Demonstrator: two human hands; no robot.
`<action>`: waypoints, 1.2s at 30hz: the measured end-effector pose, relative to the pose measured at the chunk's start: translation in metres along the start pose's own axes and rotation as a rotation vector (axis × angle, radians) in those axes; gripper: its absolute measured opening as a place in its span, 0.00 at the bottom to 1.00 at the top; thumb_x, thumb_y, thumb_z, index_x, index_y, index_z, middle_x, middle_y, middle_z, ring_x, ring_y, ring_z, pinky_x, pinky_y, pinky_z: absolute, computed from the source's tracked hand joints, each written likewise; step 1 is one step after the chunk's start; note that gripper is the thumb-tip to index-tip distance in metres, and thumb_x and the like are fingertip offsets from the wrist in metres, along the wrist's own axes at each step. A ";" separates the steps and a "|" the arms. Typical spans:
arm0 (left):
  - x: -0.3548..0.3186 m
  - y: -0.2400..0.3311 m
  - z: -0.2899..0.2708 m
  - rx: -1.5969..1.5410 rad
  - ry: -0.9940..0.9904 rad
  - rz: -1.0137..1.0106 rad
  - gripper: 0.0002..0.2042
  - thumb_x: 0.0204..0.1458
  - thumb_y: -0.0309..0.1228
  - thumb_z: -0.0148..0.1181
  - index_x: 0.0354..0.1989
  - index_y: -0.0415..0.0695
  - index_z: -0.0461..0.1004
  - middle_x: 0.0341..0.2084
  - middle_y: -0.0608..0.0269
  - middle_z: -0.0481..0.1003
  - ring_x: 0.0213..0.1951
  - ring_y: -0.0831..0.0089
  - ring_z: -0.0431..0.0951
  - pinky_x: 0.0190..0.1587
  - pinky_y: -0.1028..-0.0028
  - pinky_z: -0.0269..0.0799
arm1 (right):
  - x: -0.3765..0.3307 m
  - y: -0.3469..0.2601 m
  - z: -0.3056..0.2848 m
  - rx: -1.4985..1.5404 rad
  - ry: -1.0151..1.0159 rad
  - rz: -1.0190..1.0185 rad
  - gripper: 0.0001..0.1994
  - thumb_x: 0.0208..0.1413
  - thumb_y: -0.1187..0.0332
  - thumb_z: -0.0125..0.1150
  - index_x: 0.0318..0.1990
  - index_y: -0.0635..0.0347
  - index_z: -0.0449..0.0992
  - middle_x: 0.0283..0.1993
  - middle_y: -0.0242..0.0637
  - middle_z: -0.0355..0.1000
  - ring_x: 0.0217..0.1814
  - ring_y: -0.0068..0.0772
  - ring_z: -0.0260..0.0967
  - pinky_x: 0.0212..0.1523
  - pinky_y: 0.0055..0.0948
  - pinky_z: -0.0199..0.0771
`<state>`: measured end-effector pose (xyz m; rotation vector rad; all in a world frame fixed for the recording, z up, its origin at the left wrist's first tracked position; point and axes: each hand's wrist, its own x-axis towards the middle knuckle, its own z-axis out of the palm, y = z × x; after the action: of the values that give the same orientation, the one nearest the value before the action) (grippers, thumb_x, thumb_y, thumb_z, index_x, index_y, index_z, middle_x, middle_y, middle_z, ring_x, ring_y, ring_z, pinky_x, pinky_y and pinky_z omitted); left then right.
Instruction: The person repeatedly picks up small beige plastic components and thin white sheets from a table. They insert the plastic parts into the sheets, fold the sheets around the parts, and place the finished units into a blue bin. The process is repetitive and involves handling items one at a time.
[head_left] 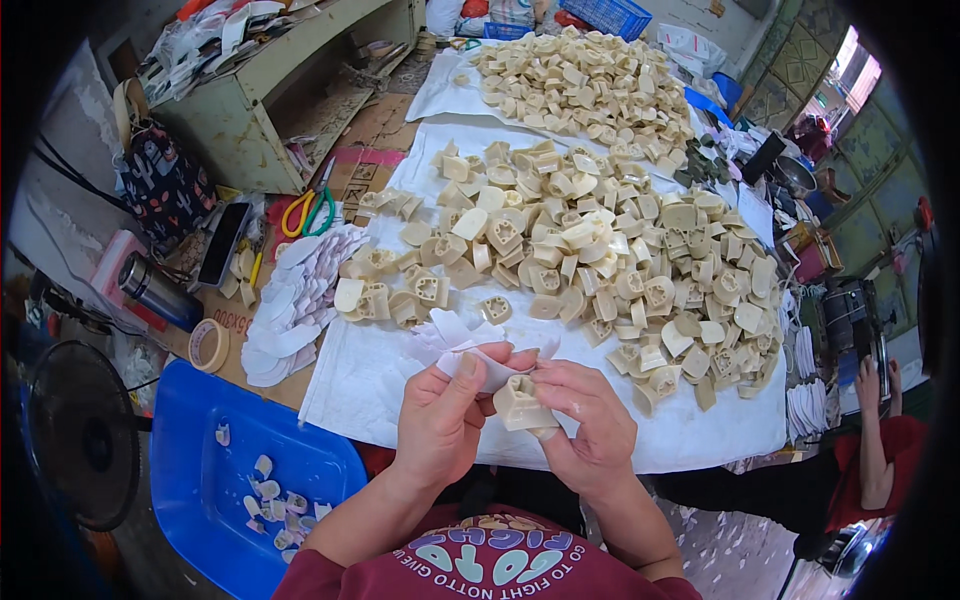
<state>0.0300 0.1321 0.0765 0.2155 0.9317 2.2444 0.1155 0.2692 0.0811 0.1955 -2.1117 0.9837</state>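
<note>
My left hand (438, 412) pinches a thin, pale lilac-white cut piece (490, 374) between thumb and fingers. My right hand (592, 425) is closed on a cream plastic shoe heel (522, 405), its hollow end turned up. The thin piece and the heel meet between my hands, above the table's near edge. More loose pale cut pieces (445, 332) lie on the white cloth just beyond my left hand. A big heap of similar cream heels (600, 250) spreads over the cloth, with one single heel (495, 308) lying close to my fingers.
A second heel heap (585, 85) sits farther back. To the left are stacked pale pieces (290, 310), scissors (318, 205), a tape roll (209, 345), a thermos (160, 290) and a fan (85, 435). A blue tub (190, 460) holds several covered heels. Another person (880, 460) is at right.
</note>
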 end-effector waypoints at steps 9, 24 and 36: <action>-0.002 0.000 0.003 0.040 -0.010 -0.004 0.15 0.62 0.35 0.51 0.50 0.36 0.72 0.45 0.51 0.77 0.44 0.71 0.78 0.47 0.73 0.71 | 0.004 0.002 -0.002 -0.115 0.001 -0.049 0.17 0.38 0.79 0.68 0.40 0.62 0.75 0.42 0.41 0.73 0.43 0.43 0.73 0.44 0.37 0.73; 0.003 -0.004 -0.019 0.321 0.018 -0.192 0.14 0.58 0.32 0.57 0.47 0.34 0.77 0.35 0.62 0.79 0.35 0.83 0.73 0.40 0.79 0.69 | 0.020 -0.009 -0.013 -0.520 -0.352 0.035 0.16 0.32 0.74 0.64 0.35 0.58 0.73 0.31 0.34 0.66 0.38 0.40 0.64 0.44 0.39 0.57; 0.028 0.011 -0.025 0.553 -0.184 -0.214 0.18 0.54 0.25 0.61 0.54 0.37 0.70 0.30 0.65 0.78 0.29 0.84 0.72 0.32 0.81 0.67 | 0.011 0.021 -0.015 -0.334 -0.347 -0.059 0.14 0.33 0.76 0.63 0.33 0.58 0.73 0.32 0.35 0.68 0.37 0.40 0.65 0.43 0.38 0.59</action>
<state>-0.0066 0.1308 0.0624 0.5321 1.3840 1.7009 0.1079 0.2959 0.0820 0.2737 -2.5344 0.5787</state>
